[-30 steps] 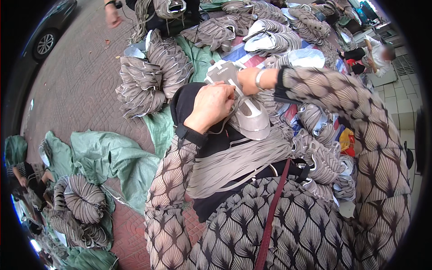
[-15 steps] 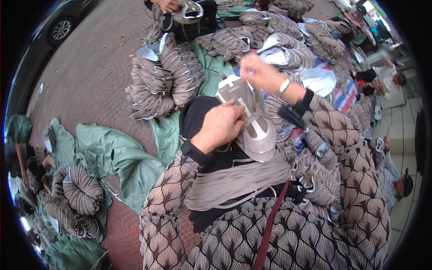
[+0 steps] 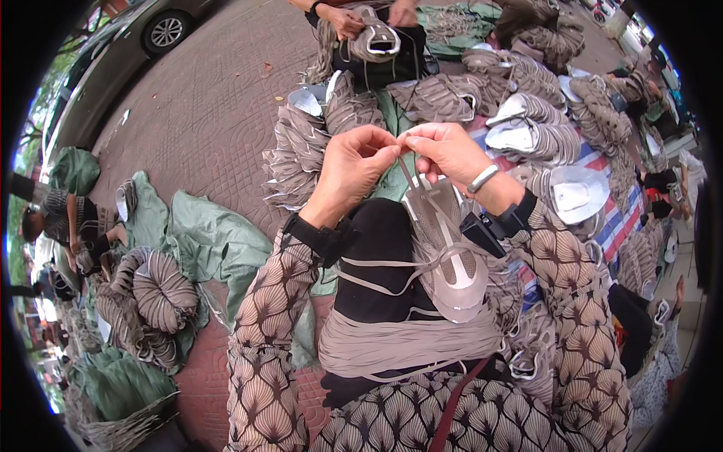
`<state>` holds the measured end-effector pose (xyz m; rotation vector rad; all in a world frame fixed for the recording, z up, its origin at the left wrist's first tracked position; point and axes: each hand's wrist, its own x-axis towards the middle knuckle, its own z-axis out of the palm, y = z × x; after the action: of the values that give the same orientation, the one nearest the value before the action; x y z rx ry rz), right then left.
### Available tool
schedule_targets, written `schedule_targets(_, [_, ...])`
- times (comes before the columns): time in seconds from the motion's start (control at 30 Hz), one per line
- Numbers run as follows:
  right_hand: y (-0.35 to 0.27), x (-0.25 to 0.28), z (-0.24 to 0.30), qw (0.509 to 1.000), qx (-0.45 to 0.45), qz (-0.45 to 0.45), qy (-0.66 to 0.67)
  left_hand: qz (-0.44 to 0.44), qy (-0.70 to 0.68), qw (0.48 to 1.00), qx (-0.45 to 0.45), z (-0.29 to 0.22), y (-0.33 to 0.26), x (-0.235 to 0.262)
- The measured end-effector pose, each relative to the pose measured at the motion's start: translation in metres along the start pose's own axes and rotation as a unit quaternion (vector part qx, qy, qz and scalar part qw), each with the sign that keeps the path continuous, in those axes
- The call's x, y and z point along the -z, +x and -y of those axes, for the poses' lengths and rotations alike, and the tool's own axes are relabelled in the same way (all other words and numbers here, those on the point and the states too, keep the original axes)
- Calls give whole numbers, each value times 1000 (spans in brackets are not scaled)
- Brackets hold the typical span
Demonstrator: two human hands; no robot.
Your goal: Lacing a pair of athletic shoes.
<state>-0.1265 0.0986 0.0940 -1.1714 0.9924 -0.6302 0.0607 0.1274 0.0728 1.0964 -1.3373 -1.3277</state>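
A grey-beige shoe upper [image 3: 459, 290] with white trim lies over my lap, its toe pointing toward me. My left hand [image 3: 350, 169] and my right hand [image 3: 449, 157] meet above its far end, thumbs and fingers pinched together. Between the fingertips they grip a thin grey shoelace [image 3: 413, 179], which runs down to the upper. Loops of lace trail across its middle and over my black-clothed knee. Nearer to me, a thick hank of grey laces [image 3: 407, 340] rests across my lap.
Stacked shoe uppers [image 3: 538, 134] lie ahead and to the right on a striped sheet [image 3: 606, 242]. Another bundle of uppers [image 3: 290, 162] stands beyond my left hand. Green sacking [image 3: 215, 239] spreads at left. A co-worker's hands [image 3: 348, 24] handle an upper at the top. A car [image 3: 167, 32] is parked far left.
My hands have come together above the upper and moved farther from me; the left has let go of the upper's body. The view has shifted, showing more at the far side.
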Motion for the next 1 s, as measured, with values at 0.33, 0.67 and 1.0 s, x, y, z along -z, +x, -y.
schedule_targets(0.33, [-10, 14, -15, 979, -57, 71, 180, -9, 323, 919, -224, -8, 4, -6])
schedule_targets(0.67, [0, 22, 2, 998, -16, 56, 25, -74, 249, 936, -237, 6, 6, -2])
schedule_targets(1.0, [129, 108, 210, 901, -282, -38, 329, 235, -280, 929, 61, -17, 49, -57])
